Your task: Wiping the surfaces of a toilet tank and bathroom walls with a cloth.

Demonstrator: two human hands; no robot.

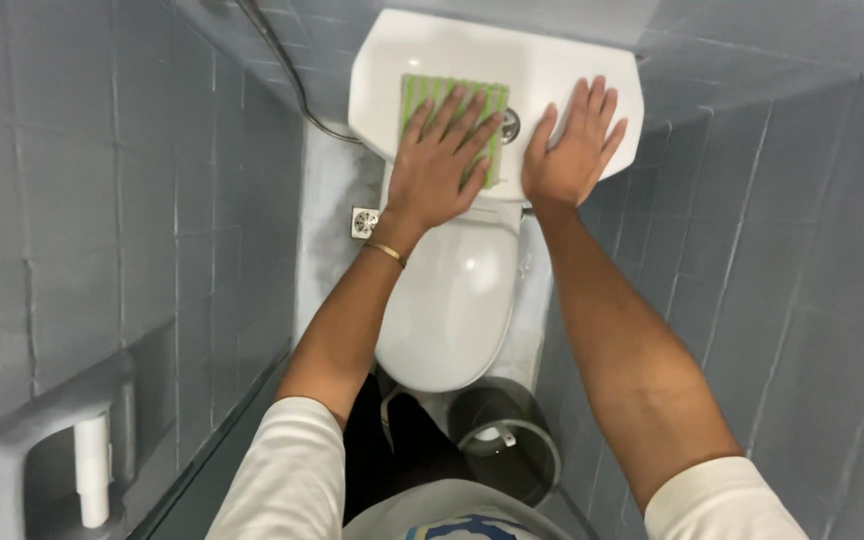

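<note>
The left hand [437,165] is pressing a green striped cloth [455,105] flat on the white cistern lid [552,62], fingers spread open, while the right hand [572,150] is resting open-palmed just beside it.

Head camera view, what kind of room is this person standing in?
Most likely a small tiled bathroom or toilet stall. A white toilet with its lid down sits below a white cistern, grey wall tiles close in on both sides, and a floor drain shows beside the bowl.
</note>
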